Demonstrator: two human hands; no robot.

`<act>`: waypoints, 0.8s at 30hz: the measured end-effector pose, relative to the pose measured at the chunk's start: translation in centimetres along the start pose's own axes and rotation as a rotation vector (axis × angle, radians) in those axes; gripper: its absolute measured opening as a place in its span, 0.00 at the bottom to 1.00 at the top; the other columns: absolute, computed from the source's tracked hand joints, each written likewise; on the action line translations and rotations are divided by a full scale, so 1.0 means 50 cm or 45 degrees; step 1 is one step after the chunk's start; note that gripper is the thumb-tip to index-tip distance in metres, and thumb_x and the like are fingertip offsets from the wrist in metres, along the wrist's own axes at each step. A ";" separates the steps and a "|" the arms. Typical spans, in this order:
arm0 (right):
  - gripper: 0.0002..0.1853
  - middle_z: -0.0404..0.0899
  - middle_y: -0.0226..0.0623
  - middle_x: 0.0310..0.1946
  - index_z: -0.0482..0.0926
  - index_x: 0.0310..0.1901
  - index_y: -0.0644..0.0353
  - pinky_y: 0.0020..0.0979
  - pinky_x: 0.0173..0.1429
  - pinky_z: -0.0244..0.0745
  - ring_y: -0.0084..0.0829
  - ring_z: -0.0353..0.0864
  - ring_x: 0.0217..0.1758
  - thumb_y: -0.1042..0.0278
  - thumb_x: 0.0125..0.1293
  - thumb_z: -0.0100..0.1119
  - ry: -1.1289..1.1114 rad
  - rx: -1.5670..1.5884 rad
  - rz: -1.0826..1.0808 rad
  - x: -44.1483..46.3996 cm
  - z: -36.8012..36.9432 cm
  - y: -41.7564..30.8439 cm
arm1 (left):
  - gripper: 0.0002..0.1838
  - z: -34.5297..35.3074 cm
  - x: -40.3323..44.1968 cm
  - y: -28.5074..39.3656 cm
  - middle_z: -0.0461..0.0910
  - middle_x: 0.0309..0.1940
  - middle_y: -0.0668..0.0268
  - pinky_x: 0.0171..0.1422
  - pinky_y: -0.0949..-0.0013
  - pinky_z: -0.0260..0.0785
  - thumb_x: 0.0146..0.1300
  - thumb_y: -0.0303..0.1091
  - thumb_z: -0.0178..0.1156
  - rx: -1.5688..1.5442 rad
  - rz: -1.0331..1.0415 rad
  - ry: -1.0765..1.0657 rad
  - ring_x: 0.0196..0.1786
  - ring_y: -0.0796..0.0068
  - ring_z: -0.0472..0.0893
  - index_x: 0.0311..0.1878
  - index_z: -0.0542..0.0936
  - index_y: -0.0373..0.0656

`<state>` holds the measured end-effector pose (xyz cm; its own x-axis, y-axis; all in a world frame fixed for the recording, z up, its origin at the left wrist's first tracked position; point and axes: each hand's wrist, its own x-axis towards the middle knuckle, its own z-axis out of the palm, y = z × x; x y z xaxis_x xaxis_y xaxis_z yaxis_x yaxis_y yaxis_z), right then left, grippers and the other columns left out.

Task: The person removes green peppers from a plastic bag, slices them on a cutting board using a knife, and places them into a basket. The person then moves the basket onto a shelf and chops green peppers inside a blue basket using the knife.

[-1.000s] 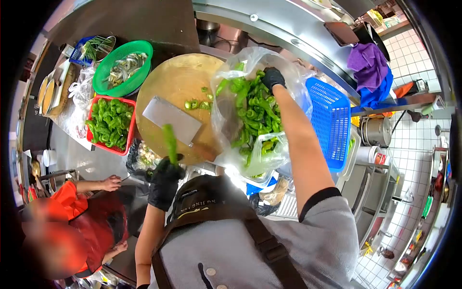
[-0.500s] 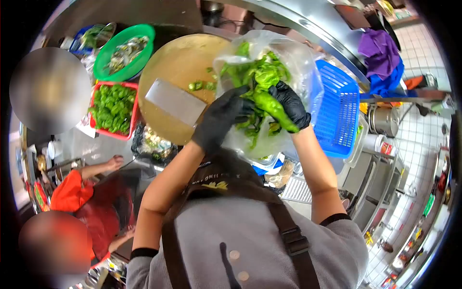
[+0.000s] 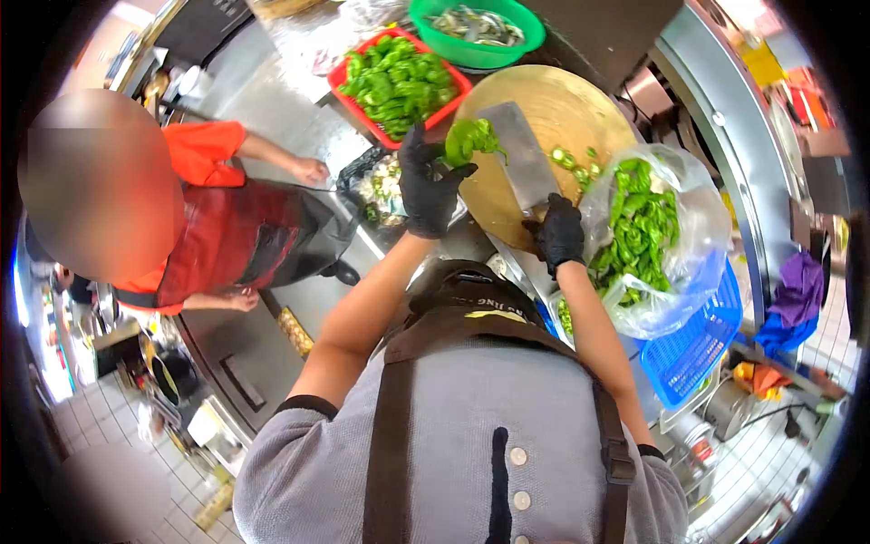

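My left hand (image 3: 429,189), in a black glove, holds a green pepper (image 3: 473,139) at the left edge of the round wooden board (image 3: 589,109). On that board the broad cleaver (image 3: 523,154) lies flat, its blade pointing away from me. My right hand (image 3: 560,234), also gloved in black, is closed around the cleaver's handle near the board's front edge. Small cut pepper pieces (image 3: 564,159) lie right of the blade. Beside the board on the right is an open clear plastic bag (image 3: 702,213) full of green peppers (image 3: 639,231).
A red basket (image 3: 460,80) of green peppers and a green bowl (image 3: 530,41) of small fish stand beyond the board. The blue basket (image 3: 684,363) is under the bag's near side. At left stands a co-worker in an orange shirt (image 3: 204,154).
The view has turned toward the left. My hands have parted from over the bag; my left hand has carried a pepper to the board's left, and my right hand has taken the cleaver's handle.
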<state>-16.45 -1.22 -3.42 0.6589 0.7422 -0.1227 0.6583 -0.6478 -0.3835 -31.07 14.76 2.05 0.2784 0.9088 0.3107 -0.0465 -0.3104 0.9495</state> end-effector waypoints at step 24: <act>0.13 0.82 0.44 0.36 0.82 0.39 0.59 0.35 0.48 0.74 0.43 0.80 0.41 0.64 0.54 0.54 0.296 -0.114 0.483 0.003 -0.262 0.495 | 0.20 0.280 -0.146 0.060 0.72 0.50 0.61 0.54 0.65 0.70 0.65 0.33 0.54 -0.779 -1.038 -1.084 0.53 0.68 0.73 0.59 0.66 0.42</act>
<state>4.72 -19.37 -0.94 0.9172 0.3976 -0.0265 0.3766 -0.8865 -0.2691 -19.84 3.28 2.01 0.9320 0.2470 -0.2653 0.0606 0.6152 0.7860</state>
